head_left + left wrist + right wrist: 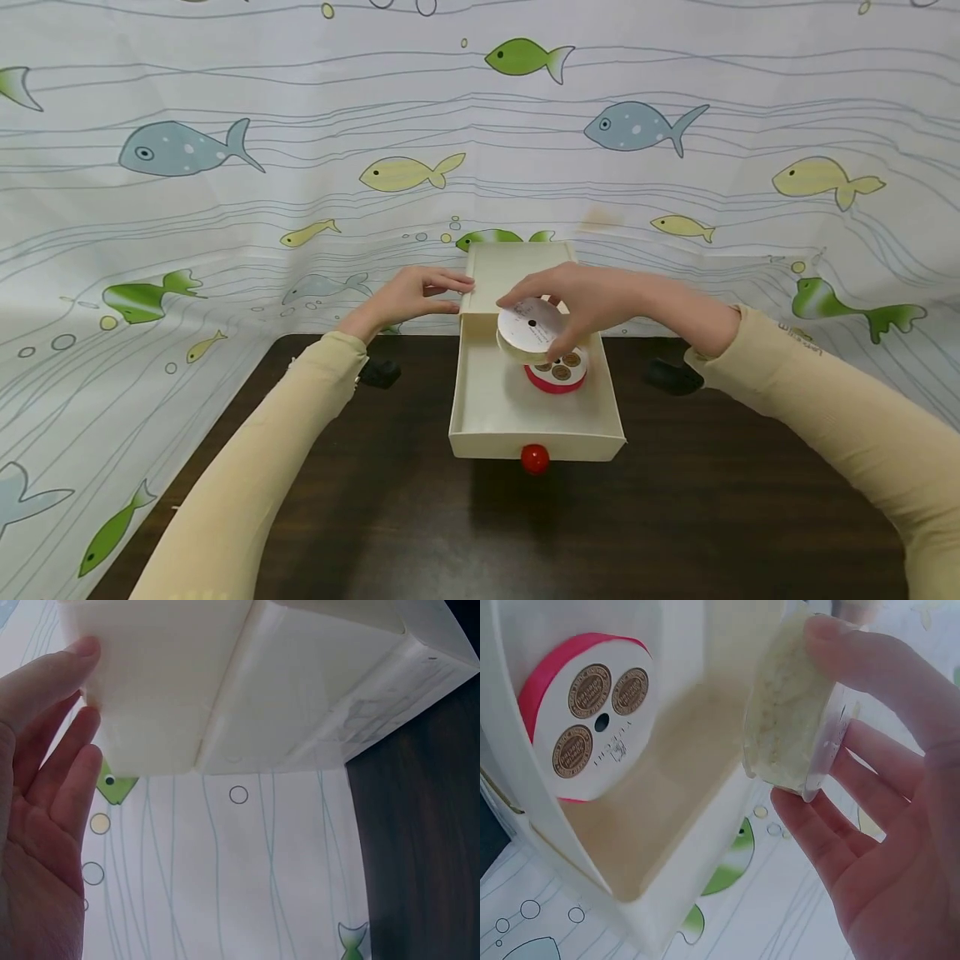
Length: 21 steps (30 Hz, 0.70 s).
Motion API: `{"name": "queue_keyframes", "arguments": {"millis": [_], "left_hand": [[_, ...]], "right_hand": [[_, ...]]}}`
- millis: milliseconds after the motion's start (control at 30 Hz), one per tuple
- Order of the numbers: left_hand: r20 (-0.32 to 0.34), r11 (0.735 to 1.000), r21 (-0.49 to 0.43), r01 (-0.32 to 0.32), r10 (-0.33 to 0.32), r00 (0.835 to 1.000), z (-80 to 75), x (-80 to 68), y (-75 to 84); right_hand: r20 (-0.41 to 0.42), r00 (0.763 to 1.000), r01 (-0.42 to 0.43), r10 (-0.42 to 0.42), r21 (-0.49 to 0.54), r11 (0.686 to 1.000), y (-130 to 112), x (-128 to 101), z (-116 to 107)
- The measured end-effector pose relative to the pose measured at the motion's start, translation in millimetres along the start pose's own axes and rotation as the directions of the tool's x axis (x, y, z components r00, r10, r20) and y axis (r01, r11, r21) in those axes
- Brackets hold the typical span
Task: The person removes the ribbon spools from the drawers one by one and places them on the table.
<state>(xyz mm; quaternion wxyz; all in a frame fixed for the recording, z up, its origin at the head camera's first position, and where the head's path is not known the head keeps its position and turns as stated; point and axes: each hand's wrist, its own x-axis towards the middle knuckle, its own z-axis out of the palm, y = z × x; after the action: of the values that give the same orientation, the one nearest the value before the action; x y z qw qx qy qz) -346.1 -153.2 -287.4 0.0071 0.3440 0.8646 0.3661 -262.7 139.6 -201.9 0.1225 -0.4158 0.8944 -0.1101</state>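
Observation:
A cream cardboard box (517, 260) has its drawer (487, 400) pulled out toward me, with a red round knob on the front. My right hand (588, 300) holds a spool of cream ribbon (528, 323) over the drawer, thumb on one side and fingers on the other. In the right wrist view the ribbon spool (787, 712) shows edge-on, pale and textured. Inside the drawer rests a pink ribbon spool (592, 720), its white face bearing brown round stickers. My left hand (412, 296) touches the box's left side with fairly straight fingers; the left wrist view shows its fingertips (86, 649) at the box's edge.
The box and drawer are on a dark brown table (360, 500). Behind and on the left hangs a white cloth (315, 200) printed with fish and wavy lines. The red knob (535, 459) sticks out from the drawer front.

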Motion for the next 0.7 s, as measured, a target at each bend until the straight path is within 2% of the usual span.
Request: {"name": "queue_keyframes", "arguments": {"millis": [167, 267, 700], "left_hand": [[0.009, 1.0, -0.005, 0.002, -0.002, 1.0, 0.4, 0.4, -0.5], [0.022, 1.0, -0.011, 0.009, -0.008, 1.0, 0.0, -0.5, 0.8], [0.023, 1.0, -0.006, 0.006, -0.006, 1.0, -1.8, -2.3, 2.8]], "right_hand": [[-0.063, 0.997, 0.048, -0.047, 0.005, 0.999, 11, -11, -4], [-0.1, 0.994, 0.048, -0.048, -0.001, 0.999, 17, -19, -7], [-0.229, 0.971, -0.077, 0.076, 0.007, 0.997, 51, -51, -16]]}}
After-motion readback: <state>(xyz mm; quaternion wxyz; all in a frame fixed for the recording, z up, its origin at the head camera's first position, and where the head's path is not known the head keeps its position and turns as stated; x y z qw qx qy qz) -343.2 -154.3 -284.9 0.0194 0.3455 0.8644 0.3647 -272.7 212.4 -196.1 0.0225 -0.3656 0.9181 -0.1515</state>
